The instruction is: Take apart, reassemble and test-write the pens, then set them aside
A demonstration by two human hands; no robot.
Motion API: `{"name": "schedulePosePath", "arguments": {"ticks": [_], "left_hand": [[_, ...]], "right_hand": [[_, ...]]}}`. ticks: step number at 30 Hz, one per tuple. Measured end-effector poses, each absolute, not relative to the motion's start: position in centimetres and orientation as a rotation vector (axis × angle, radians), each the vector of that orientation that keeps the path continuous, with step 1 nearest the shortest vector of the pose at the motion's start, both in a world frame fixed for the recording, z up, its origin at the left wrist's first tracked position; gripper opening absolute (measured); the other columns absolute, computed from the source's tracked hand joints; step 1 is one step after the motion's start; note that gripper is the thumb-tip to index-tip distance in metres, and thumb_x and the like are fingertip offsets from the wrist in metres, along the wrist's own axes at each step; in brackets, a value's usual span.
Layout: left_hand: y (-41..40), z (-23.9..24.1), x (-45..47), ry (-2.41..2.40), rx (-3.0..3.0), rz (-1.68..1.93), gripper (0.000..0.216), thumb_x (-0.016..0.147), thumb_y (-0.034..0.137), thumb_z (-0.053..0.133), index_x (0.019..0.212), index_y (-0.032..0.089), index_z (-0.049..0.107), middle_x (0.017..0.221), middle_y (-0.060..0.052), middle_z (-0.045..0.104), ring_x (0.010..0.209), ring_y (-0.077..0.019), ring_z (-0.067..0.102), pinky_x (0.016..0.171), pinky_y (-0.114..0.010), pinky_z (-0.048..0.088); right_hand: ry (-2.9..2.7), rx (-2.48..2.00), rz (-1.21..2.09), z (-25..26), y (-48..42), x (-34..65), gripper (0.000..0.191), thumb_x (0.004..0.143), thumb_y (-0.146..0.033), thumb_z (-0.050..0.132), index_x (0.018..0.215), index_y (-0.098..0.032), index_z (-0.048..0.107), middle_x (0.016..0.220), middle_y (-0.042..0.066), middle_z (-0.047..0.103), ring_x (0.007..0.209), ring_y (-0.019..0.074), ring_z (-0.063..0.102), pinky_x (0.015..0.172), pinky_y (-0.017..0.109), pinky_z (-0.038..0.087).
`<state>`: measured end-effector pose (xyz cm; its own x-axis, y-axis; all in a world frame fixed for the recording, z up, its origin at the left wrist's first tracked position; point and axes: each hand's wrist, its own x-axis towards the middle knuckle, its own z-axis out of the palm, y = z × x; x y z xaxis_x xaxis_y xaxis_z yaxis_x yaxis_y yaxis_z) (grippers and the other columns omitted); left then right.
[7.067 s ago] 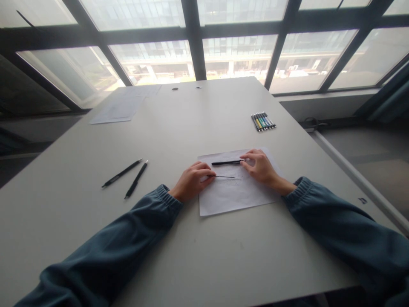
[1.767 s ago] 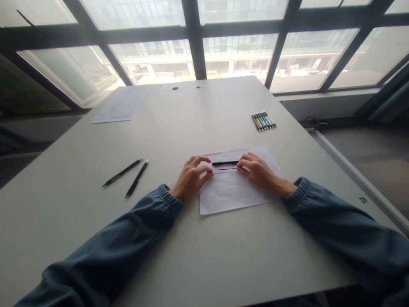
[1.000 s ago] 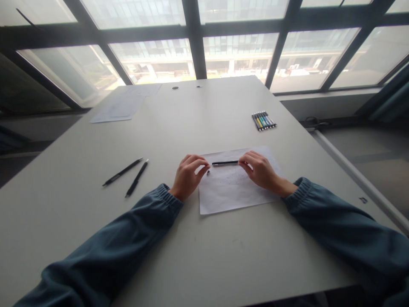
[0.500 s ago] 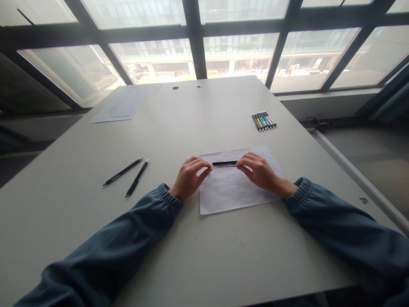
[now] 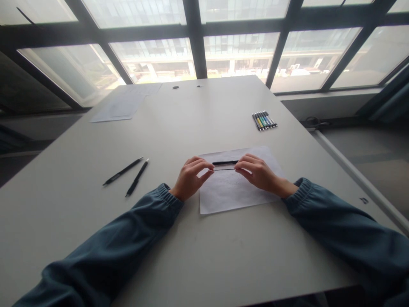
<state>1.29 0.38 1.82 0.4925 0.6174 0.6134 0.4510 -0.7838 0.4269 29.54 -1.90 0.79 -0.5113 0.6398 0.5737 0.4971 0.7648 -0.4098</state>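
Between my left hand (image 5: 194, 177) and my right hand (image 5: 257, 172) stretches a thin dark rod that looks like a pen refill (image 5: 224, 169). Each hand pinches one end of it between thumb and fingers. Just behind it, a black pen (image 5: 224, 162) lies on a white sheet of paper (image 5: 236, 198), its right end partly covered by my right fingers. The sheet lies under both hands and bears some faint marks. Whether my right fingers touch the pen, I cannot tell.
Two black pens (image 5: 123, 171) (image 5: 137, 178) lie left of my left hand. Several pens with coloured barrels (image 5: 264, 121) form a row at the right. More paper (image 5: 116, 106) rests at the table's far left. Large windows (image 5: 241, 51) stand beyond the table (image 5: 191, 251).
The thin refill has come slightly toward me, leaving a wider gap to the black pen. Both hands have shifted very little, closer together at the fingertips.
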Motion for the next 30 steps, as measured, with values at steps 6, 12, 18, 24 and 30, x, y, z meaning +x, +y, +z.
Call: {"name": "schedulePosePath", "arguments": {"ticks": [6, 12, 18, 24, 30], "left_hand": [[-0.02, 2.29, 1.71, 0.851, 2.561, 1.152, 0.007, 0.092, 0.027, 0.067, 0.096, 0.022, 0.071, 0.090, -0.003, 0.075, 0.087, -0.0178, 0.066, 0.085, -0.036, 0.054], [-0.11, 2.38, 1.82, 0.790, 2.549, 1.136, 0.007, 0.093, 0.026, 0.066, 0.096, 0.022, 0.071, 0.090, -0.004, 0.074, 0.088, -0.0179, 0.066, 0.085, -0.036, 0.055], [0.02, 2.18, 1.53, 0.900, 2.536, 1.090, 0.037, 0.086, 0.036, 0.076, 0.117, 0.022, 0.063, 0.102, -0.006, 0.070, 0.097, -0.0217, 0.063, 0.091, -0.039, 0.053], [0.77, 1.49, 0.99, 1.327, 2.523, 0.884, 0.028, 0.086, 0.044, 0.074, 0.092, 0.020, 0.060, 0.084, -0.003, 0.064, 0.082, -0.0214, 0.058, 0.078, -0.036, 0.046], [0.45, 1.96, 1.24, 1.484, 2.534, 0.574, 0.028, 0.085, 0.046, 0.073, 0.083, 0.021, 0.063, 0.088, -0.003, 0.067, 0.090, -0.0234, 0.060, 0.081, -0.036, 0.041]], "right_hand": [[-2.252, -0.807, 0.250, 0.94, -2.03, 29.18, 0.013, 0.099, -0.022, 0.056, 0.098, -0.023, 0.070, 0.090, 0.007, 0.070, 0.084, 0.0210, 0.062, 0.077, 0.036, 0.053], [-2.235, -0.791, 0.302, 0.70, -2.12, 28.87, 0.013, 0.098, -0.023, 0.057, 0.095, -0.023, 0.070, 0.088, 0.007, 0.070, 0.083, 0.0204, 0.063, 0.076, 0.035, 0.053], [-2.170, -0.858, 0.286, 0.73, -2.07, 29.00, 0.015, 0.099, -0.023, 0.055, 0.094, -0.023, 0.070, 0.089, 0.007, 0.070, 0.085, 0.0213, 0.062, 0.078, 0.037, 0.052], [-1.994, -0.996, 0.190, 0.54, -1.76, 29.13, 0.014, 0.098, -0.021, 0.055, 0.092, -0.022, 0.068, 0.088, 0.006, 0.069, 0.086, 0.0221, 0.062, 0.081, 0.037, 0.051], [-1.948, -1.056, 0.155, 0.34, -1.59, 29.24, 0.013, 0.096, -0.018, 0.057, 0.088, -0.022, 0.066, 0.086, 0.006, 0.068, 0.083, 0.0219, 0.062, 0.079, 0.036, 0.050]]}}
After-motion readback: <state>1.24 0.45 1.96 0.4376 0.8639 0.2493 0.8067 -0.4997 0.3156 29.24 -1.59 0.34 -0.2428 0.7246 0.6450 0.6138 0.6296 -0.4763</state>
